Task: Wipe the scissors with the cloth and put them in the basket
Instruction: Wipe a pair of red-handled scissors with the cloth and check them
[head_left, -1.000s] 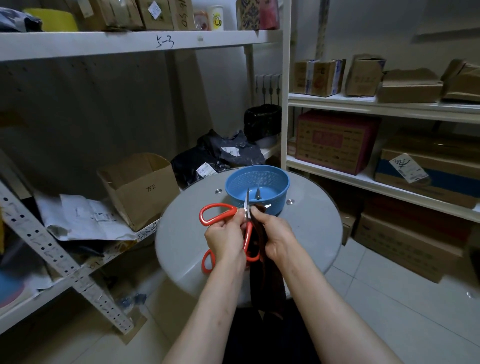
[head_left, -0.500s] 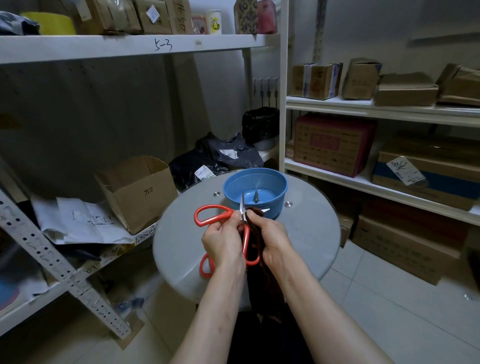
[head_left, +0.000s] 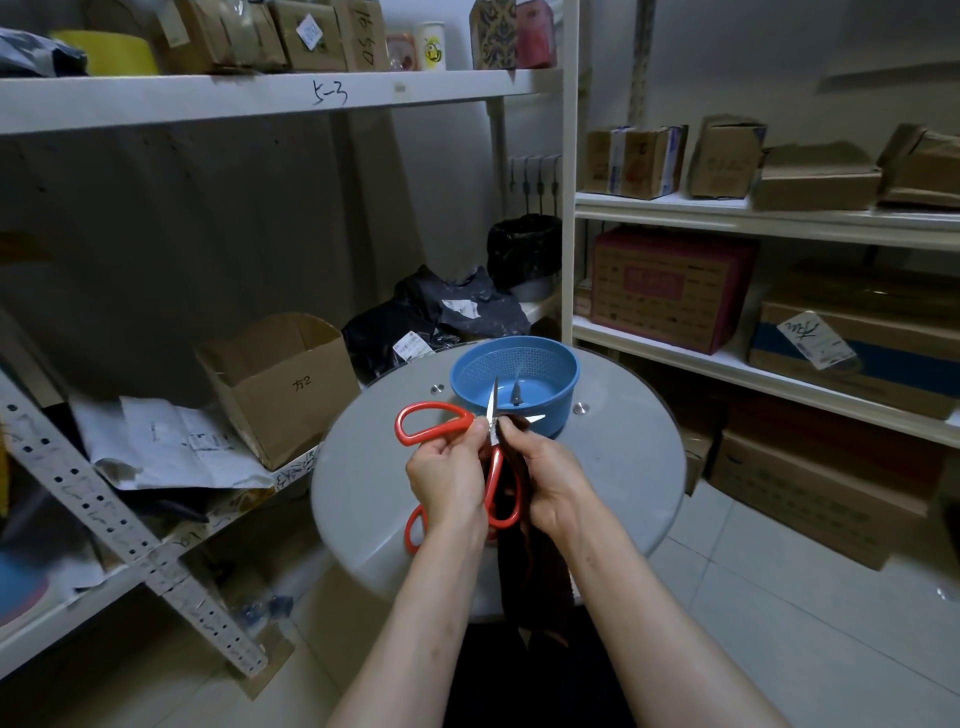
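One pair of scissors (head_left: 495, 470), red handles, centre of frame, held above the table (head_left: 363, 493) and not in the basket. Blades spread: one points up the frame, the other to the right, both tips over the near rim of the basket. Two handle loops, one out to the left, one low between the wrists.

Left hand (head_left: 447, 478): fingers curled round the scissors just below the pivot. Right hand (head_left: 550, 483): fingers pinch one dark brown cloth (head_left: 524, 571) against the blades at the pivot. The cloth hangs down between the two forearms, past the near edge of the table.

One blue basket (head_left: 519, 364), round, stands on the far side of the table, just beyond the hands. One small dark item lies inside it; kind unclear.

One table, round and grey, with two metal studs (head_left: 437, 388) showing. One open cardboard box (head_left: 280, 384) on the shelf at left of frame.
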